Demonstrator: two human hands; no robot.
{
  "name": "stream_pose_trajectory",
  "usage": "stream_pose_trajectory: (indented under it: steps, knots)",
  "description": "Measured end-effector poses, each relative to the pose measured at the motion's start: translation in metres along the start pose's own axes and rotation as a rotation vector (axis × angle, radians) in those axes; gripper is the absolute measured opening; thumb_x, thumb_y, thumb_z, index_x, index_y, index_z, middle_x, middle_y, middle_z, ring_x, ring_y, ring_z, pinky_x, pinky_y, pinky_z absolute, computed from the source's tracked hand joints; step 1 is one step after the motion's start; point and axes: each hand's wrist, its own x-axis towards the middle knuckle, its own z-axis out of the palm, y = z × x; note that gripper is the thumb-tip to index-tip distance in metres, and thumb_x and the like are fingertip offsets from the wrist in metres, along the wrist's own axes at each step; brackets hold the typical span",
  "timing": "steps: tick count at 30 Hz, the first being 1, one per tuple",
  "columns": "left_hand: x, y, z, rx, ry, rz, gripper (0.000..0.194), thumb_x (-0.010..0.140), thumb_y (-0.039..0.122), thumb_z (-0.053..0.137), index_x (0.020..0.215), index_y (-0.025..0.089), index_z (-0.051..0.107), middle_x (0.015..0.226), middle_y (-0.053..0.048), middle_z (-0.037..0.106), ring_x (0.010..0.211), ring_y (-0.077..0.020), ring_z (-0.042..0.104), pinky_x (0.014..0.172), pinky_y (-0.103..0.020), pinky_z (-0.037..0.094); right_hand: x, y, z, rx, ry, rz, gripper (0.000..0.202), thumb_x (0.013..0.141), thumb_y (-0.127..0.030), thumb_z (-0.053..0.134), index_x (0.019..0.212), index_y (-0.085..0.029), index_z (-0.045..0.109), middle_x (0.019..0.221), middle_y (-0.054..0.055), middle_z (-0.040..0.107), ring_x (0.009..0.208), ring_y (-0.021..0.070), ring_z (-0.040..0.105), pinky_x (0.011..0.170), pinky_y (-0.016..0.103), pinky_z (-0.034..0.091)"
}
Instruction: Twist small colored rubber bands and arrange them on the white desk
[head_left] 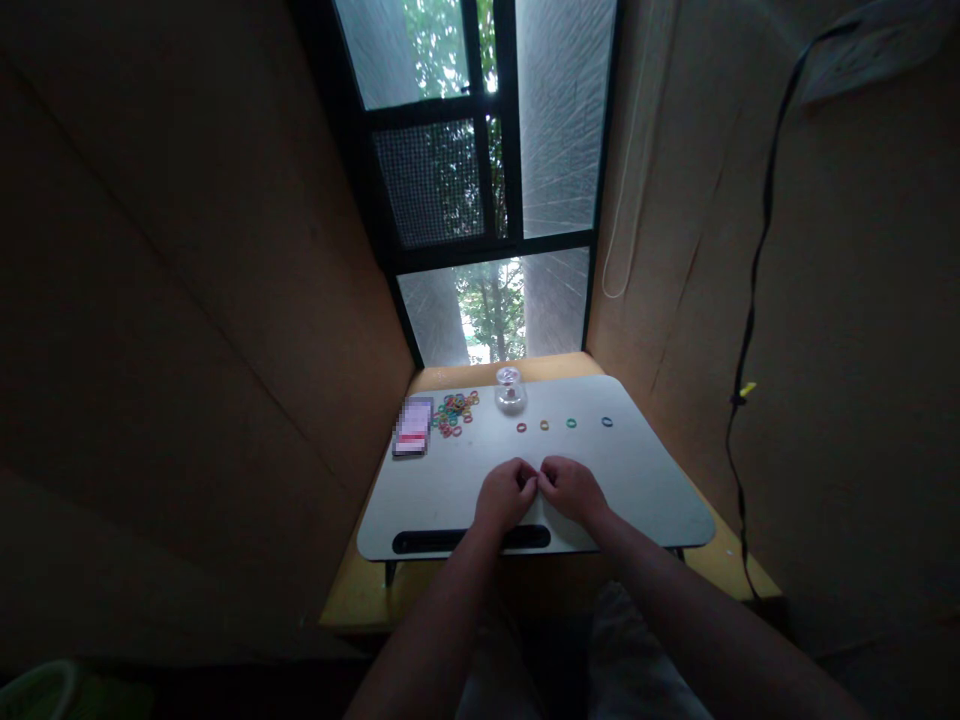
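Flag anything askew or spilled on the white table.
Nothing plainly spilled or damaged. Only the spacing looks uneven: the blue ring sits farther from the green ring than the lined-up rings' other gaps.

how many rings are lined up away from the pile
4: left to right, red ring, yellow ring, green ring and, after a wider gap, blue ring. Any inside the left hand or right hand would be hidden.

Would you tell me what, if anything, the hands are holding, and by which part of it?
It cannot be told: the left hand and right hand are curled close together, hiding anything small between them.
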Motion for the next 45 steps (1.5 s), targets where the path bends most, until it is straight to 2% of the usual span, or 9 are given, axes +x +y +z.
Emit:
stream_pose_trajectory:
  steps: [45]
  knots:
    - [-0.0003,-0.0054,0.0029,-0.016,0.024,0.041,0.009,0.08,0.026,0.057,0.082,0.019,0.062,0.077,0.0,0.064,0.069,-0.0118,0.054,0.064,-0.024,0.038,-0.001,-0.0004,-0.0013,0.026,0.019,0.003,0.015,0.078,-0.025,0.053,0.066,-0.018,0.056,0.065,0.0,0.058,0.06,0.0111,0.046,0.057,0.025,0.024]
